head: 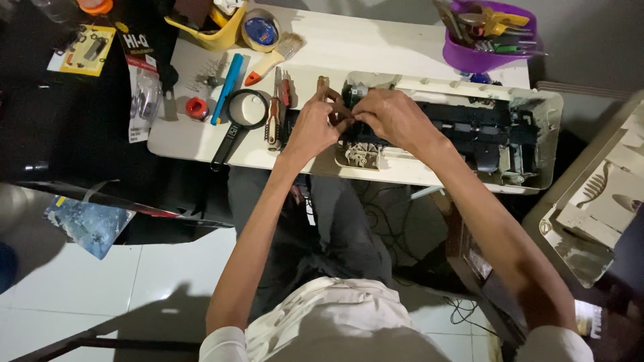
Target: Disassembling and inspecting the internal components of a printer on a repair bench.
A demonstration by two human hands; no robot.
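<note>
left hand (314,127), right hand (389,117), fingertips meeting over opened printer (463,131)

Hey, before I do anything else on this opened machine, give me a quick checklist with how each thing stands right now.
1. Both hands on the work: left hand and right hand meet at the left end of the opened machine. Ok.
2. Part between the fingers seen: hidden. Cannot tell.
3. Machine fully on the white table: Ok.
4. Hand tools near: pliers, magnifying glass. Ok.
5. Lighting: dim. Not ok.
</note>
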